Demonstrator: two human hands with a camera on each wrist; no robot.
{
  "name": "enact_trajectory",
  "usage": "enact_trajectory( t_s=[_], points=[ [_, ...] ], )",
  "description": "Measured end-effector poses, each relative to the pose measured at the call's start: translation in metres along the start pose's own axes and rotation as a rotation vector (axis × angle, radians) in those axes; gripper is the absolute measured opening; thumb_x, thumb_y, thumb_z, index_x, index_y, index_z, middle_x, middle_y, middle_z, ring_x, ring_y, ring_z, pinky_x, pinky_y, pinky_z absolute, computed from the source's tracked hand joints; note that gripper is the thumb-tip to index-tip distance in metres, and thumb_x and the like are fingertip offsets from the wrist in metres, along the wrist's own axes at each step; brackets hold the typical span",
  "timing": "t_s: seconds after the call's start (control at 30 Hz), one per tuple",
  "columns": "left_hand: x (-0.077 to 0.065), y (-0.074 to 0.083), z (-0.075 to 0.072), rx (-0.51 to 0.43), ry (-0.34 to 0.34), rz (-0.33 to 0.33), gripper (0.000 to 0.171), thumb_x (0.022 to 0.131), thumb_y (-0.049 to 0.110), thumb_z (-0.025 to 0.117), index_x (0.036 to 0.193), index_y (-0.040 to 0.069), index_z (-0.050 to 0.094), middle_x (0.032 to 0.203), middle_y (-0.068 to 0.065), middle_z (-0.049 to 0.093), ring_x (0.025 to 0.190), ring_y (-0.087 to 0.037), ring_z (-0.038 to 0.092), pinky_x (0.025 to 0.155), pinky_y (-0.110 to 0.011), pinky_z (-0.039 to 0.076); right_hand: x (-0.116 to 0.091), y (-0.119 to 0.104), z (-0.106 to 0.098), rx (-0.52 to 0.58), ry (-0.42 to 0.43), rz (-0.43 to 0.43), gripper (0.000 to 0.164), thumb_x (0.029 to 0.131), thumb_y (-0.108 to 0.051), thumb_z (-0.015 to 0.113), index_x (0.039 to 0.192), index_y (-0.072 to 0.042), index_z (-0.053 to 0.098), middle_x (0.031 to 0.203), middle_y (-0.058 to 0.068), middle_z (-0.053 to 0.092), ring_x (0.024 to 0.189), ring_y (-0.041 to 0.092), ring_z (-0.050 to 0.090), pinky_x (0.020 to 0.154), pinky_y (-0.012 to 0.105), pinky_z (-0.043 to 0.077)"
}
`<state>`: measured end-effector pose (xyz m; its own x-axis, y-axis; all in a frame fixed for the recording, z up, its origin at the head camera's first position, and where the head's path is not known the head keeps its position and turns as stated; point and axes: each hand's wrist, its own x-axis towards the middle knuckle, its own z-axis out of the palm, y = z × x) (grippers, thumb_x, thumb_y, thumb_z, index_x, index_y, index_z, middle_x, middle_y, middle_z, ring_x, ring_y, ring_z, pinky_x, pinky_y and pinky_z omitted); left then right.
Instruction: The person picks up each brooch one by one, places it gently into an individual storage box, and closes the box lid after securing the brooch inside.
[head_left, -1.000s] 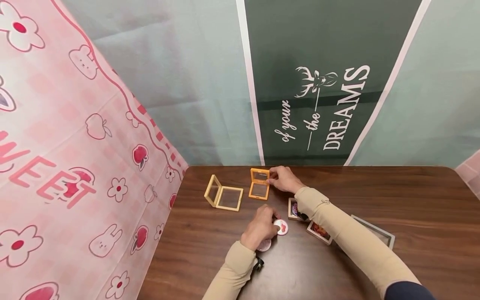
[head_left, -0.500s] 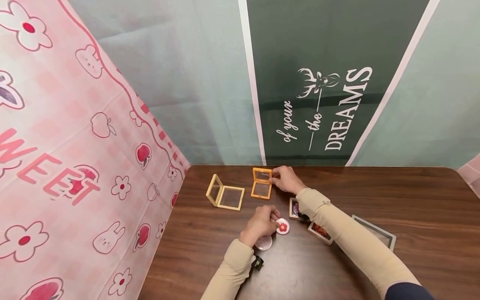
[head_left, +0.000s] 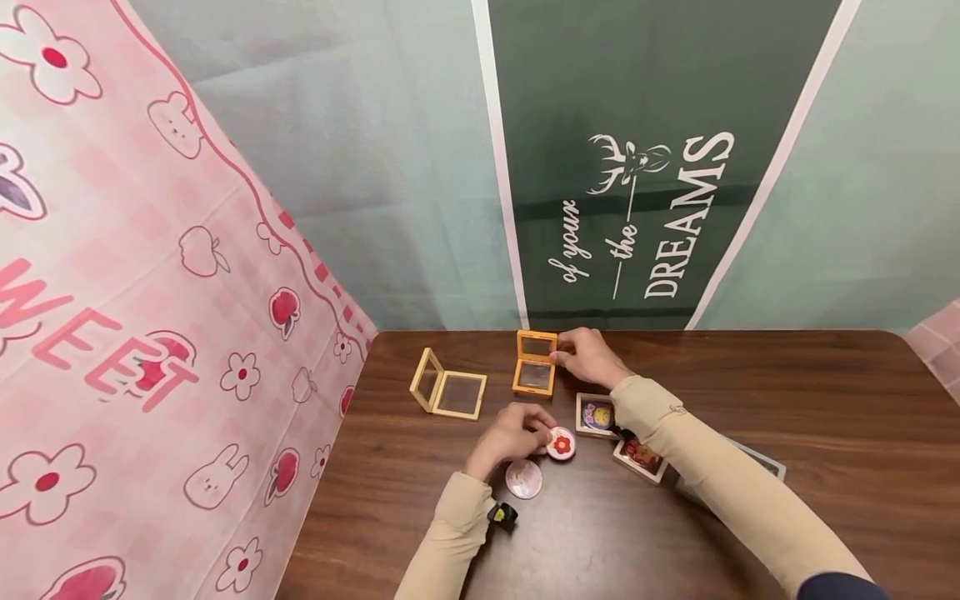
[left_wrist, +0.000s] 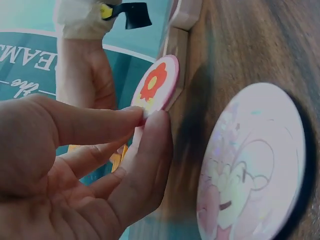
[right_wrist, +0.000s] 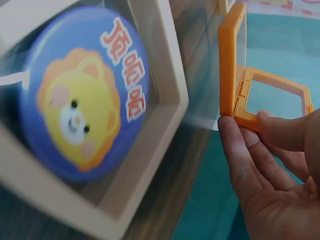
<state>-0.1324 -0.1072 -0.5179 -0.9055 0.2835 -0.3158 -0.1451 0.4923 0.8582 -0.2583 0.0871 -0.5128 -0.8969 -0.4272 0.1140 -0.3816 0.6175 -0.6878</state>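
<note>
Thumb and fingers of my left hand (head_left: pixel 513 435) pinch the edge of a round button badge (left_wrist: pixel 156 82) with a red flower on it. The badge is tilted and held above the table. Below that hand a pale pink badge (head_left: pixel 523 479) lies flat. My right hand (head_left: pixel 592 357) pinches one side of a small orange display frame (head_left: pixel 534 376) near its hinge. Both clear windows of this frame show; one half lies down and the other stands up. A pale yellow display frame (head_left: pixel 459 395) stands unfolded in the same way to the left.
A beige frame with a lion badge (right_wrist: pixel 82 110) lies near my right wrist. Beside it is another framed badge (head_left: pixel 640 458), in red tones. A larger grey frame (head_left: pixel 772 463) is partly hidden under my right forearm. Fabric hangs behind the wooden table (head_left: pixel 360 500).
My right hand has shifted the orange frame a little to the right. The left hand has moved slightly back with the flower badge, uncovering more of the pale pink one.
</note>
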Motion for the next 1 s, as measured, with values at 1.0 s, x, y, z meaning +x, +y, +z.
enact_trajectory(
  t_s=[1.0],
  points=[
    [-0.037, -0.002, -0.018, -0.131, 0.009, 0.103, 0.014, 0.097, 0.003, 0.075, 0.11, 0.002, 0.08, 0.097, -0.014, 0.078, 0.082, -0.026, 0.077, 0.074, -0.04, 0.065, -0.086, -0.002, -0.03, -0.032, 0.001, 0.011, 0.006, 0.099, -0.013, 0.077, 0.093, -0.011, 0.076, 0.08, -0.001, 0.073, 0.068, 0.011, 0.057, 0.062, 0.027, 0.048]
  ],
)
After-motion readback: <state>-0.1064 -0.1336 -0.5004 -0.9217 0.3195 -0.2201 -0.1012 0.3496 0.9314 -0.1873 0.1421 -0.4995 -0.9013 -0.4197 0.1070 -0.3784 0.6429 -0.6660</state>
